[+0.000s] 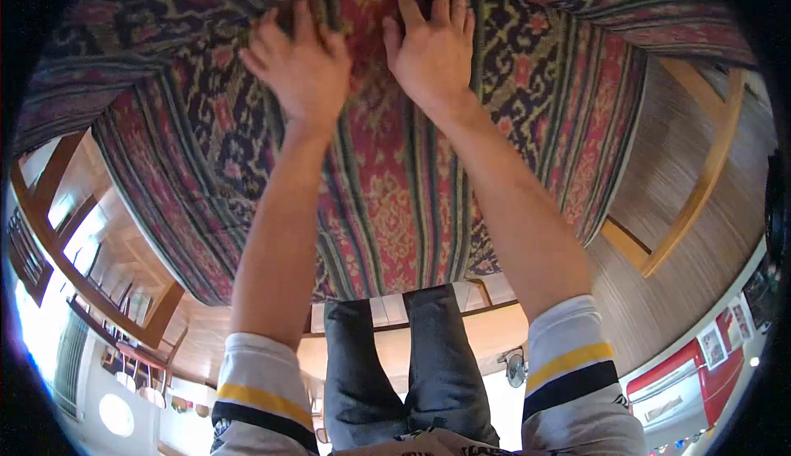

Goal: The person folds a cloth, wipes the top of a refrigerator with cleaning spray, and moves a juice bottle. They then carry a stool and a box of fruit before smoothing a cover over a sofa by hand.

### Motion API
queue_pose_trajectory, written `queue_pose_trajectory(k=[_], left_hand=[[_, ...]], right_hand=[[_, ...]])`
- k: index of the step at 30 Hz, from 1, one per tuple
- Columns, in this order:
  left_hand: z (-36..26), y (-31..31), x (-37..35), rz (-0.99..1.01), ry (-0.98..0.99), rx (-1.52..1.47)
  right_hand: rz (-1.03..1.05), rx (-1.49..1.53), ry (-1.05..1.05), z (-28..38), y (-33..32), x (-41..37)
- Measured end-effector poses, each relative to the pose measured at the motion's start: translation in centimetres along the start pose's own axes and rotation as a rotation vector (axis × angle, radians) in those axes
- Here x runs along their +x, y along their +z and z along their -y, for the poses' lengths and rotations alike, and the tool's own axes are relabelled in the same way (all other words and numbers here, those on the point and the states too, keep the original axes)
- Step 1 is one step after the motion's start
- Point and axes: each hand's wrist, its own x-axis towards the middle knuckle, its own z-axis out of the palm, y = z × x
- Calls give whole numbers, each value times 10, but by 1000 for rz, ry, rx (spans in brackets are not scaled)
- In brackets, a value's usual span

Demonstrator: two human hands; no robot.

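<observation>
A patterned tablecloth [391, 217] in red, black and green stripes covers the table in front of me and hangs down over its near edge. My left hand [305, 69] lies on the cloth, palm down, its fingers spread and pointing away from me. Close by on the right, my right hand [432, 48] also rests palm down on the cloth with fingers stretched out. A strip of red cloth shows between the two hands. Neither hand holds anything. Both arms reach forward.
Wooden chairs stand at the left [91, 291] and the right [700, 184] of the table. My legs in dark trousers [404, 365] are below the cloth's near edge. A fan [515, 368] and a red-framed panel [688, 382] show farther off at lower right.
</observation>
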Motion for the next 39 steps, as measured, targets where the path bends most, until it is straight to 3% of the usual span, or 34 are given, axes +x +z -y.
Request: queue_pose_trajectory(k=[1,4,6,9,11,12,13,14,17,18,21,23,24,26,28,30,31,32,34,36,39], left_hand=[[7,-3,0,26,9,-4],[25,8,1,9,76,110],[26,26,0,-20,98,215],[39,4,3,26,180,-83],[86,-8,2,18,183,-369],[120,-12,0,19,153,-217],[151,-12,0,24,123,-60],[172,-13,6,-96,159,-15],[261,0,37,-236,35,87],[295,8,44,-241,-44,119],[369,41,49,-327,22,636],[320,25,49,-218,-37,157],[292,2,56,-178,-67,-48],[276,-11,70,-134,-131,20],[274,11,81,-267,-322,170],[285,16,87,-403,-458,295],[294,23,86,-297,-431,374],[264,-13,107,-39,-649,158],[264,-26,116,32,-630,94],[276,-28,122,-33,-623,-85],[292,-41,132,121,-578,-4]], right_hand=[[-22,159,-3,-11,-3,-3],[-51,-101,49,-41,-17,-11],[18,-122,43,-57,-19,-7],[12,-21,-125,-95,-30,-9],[139,15,121,-135,-64,-14],[209,40,248,-156,-81,-21],[281,-127,324,-190,-91,-23],[356,-291,396,-232,-92,-22],[166,-547,281,-353,-83,-21],[96,-468,218,-369,-88,-16],[326,-352,383,-385,-101,11],[350,-232,506,-375,-106,10],[284,-223,434,-371,-106,19],[396,187,401,-354,-115,42],[518,209,575,-303,-143,75],[515,151,503,-298,-141,71],[499,88,465,-300,-142,63],[492,19,438,-302,-143,54],[483,-81,403,-302,-138,53],[476,-154,377,-312,-135,60],[453,-230,360,-330,-131,70]])
